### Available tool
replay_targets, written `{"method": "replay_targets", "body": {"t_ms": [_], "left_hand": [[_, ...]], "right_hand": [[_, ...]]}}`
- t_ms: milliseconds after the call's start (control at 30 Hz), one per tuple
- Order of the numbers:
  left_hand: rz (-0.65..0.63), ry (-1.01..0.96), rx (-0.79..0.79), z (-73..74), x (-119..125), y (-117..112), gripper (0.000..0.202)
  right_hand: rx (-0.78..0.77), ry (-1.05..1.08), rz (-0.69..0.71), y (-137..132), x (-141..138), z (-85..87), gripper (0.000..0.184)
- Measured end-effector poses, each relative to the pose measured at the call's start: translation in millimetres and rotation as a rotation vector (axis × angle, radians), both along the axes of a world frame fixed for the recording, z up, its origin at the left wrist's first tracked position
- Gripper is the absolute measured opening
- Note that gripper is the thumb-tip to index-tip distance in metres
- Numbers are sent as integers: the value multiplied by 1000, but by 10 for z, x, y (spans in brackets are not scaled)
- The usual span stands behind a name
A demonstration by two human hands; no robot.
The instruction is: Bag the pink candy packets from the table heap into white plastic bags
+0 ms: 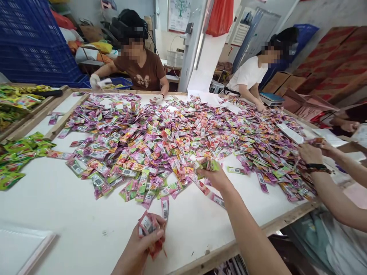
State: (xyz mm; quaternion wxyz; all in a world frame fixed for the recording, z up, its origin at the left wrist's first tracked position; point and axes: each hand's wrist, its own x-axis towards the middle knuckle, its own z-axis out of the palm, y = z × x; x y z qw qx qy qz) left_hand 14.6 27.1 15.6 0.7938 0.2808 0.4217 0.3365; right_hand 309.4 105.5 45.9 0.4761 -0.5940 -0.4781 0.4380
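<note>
left hand (pixel 140 244) — grip pressed shut on a wad of foil sachets (pixel 150 229) | right hand (pixel 214 179) — pinching a small bunch of sachets (pixel 208 165) | big sachet heap (pixel 160 141) — right there on the white desk (pixel 57 198)

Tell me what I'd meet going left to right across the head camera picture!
Green sachets → left hand gripping pink sachets → right hand → a co-worker's hand → red-printed cartons
</note>
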Motion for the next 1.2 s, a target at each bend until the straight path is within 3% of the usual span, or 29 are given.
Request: {"method": "replay_targets", "body": {"t_ms": [100,200,300,367,467,600,667,767,833,933,1000,1100,1133,1200], "left_hand": [[-19,106,164,190,-24,39,31],[13,224,289,252,-127,67,40],[26,277,296,105,-299,16,60],[36,265,224,-60,-419,-52,63],[102,213,115,-250,-544,-146,65],[119,151,87,-259,-567,-174,83],[109,162,122,-208,-553,-147,79],[165,209,168,-153,-578,-82,56],[243,293,193,-138,-644,-38,41],[290,543,283,-105,-768,4,36],[281,703,329,-65,-807,12,38],[251,795,359,-15,-753,-5,40],[233,800,361,-7,-713,-16,42],[196,812,353,-4,-630,-36,46]], "right_hand": [[-14,235,42,-306,-510,-28,28],[-75,353,106,-576,-1155,-157,26],[-83,472,223,-817,-1793,-375,26],[-41,407,280,-925,-2090,-521,29],[22,11,323,-982,-2265,-629,44],[-30,-436,503,-942,-2226,-567,52],[-33,-444,573,-943,-2221,-517,59],[48,-306,517,-1029,-2244,-464,74],[135,-297,508,-1117,-2184,-453,79],[182,-299,440,-1218,-1762,-491,47],[108,-289,126,-1254,-1213,-542,22],[-37,-494,-405,-1269,-222,-584,16],[-73,-578,-517,-1255,61,-580,16],[-83,-725,-586,-1176,439,-556,18]]}}
